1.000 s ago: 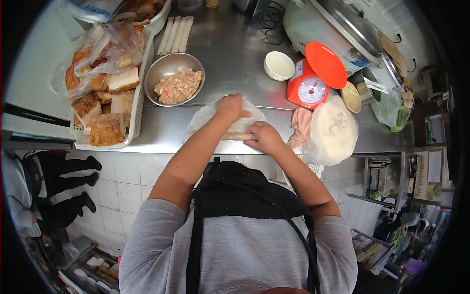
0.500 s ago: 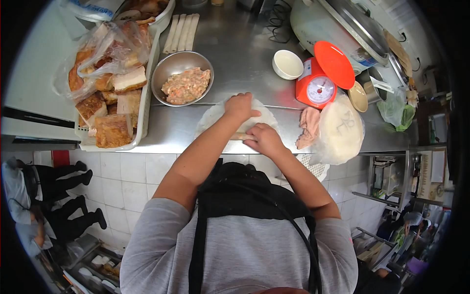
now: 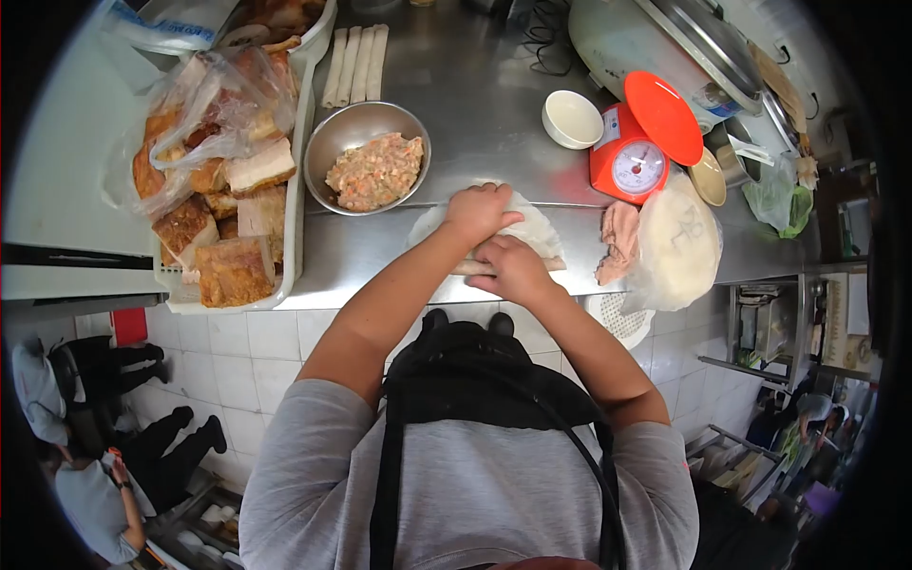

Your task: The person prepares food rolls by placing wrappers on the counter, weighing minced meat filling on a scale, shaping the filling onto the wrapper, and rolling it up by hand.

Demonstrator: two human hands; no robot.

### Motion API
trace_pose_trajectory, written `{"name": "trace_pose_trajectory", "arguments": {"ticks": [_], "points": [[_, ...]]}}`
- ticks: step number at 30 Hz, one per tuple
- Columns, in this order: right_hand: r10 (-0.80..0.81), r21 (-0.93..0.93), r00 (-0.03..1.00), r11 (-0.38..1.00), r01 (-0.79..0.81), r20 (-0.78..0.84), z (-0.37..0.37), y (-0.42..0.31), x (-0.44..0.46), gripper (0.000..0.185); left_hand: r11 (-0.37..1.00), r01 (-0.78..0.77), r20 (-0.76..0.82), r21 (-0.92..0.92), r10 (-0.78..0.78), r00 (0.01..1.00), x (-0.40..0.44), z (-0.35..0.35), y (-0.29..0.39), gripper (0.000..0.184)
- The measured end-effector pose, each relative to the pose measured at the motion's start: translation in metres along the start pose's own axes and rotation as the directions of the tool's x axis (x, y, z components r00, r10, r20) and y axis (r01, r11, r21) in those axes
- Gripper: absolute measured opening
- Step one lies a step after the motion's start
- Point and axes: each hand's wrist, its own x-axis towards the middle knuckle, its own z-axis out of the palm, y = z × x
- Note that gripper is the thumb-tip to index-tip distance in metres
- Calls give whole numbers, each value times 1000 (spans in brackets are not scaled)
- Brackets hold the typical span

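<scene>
While the right hand [image 3: 513,269] grasps a slender pale roll [image 3: 553,263] along the near side of a round translucent white sheet [image 3: 539,230], left hand [image 3: 480,214] over the sheet, its hold indiscernible, both on a stainless-steel desk [image 3: 366,252].

Left fingers [image 3: 486,193] press on thin white wrapper [image 3: 539,228] over steel bench [image 3: 465,133]; right fingers [image 3: 490,253] just nearer the body, on its rolled near edge [image 3: 554,264]. Beyond and left of fingers: steel bowl [image 3: 317,174] with minced filling [image 3: 377,171]; farther, four pale rolls [image 3: 354,68]. Beyond and right: red scale [image 3: 613,173], white bowl [image 3: 573,121]. Right of fingers: pink cloth [image 3: 618,243], bagged sheets [image 3: 680,249]. Well left: meat crate [image 3: 293,261].
</scene>
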Motion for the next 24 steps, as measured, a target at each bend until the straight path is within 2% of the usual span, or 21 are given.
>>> {"name": "trace_pose_trajectory", "arguments": {"ticks": [2, 5, 9, 12, 15, 18, 20, 22, 24], "points": [[-9, 68, 998, 998, 13, -56, 6, -10, 6, 28, 1000, -1, 14, -16, 1, 1000, 2, 2, -2, 42], [24, -2, 999, 1000, -24, -37, 18, -8, 1, 27, 988, -45, 88, -147, 59, 994, 2, -9, -12, 34], [-2, 33, 999, 999, 1, 39, 12, -10, 1, 27, 955, -129, 119, -267, 165, 979, -9, -23, -40, 23], [-15, 7, 999, 1000, 15, 34, 14, -26, 12, 27, 962, -175, 95, -211, 199, 975, -16, -27, -50, 26], [-46, -8, 999, 999, 47, 22, 27, -26, 11, 27, 960, -149, 65, -237, 169, 983, -20, -31, -46, 28], [-69, -30, 997, 997, 70, 27, 24, -23, 10, 27, 917, -52, 7, -396, 60, 998, -41, -47, -35, 29], [-67, -56, 997, 996, 68, 23, 26, -24, 11, 26, 948, -42, -56, -316, 25, 998, -83, -69, -18, 28], [-63, -54, 998, 997, 64, 19, 26, -25, 10, 26, 955, 3, -1, -296, -3, 1000, -124, -64, -12, 30], [-80, -54, 997, 995, 81, 17, 26, -25, 7, 25, 969, 2, -103, -245, -29, 994, -145, -50, -4, 31]]}}
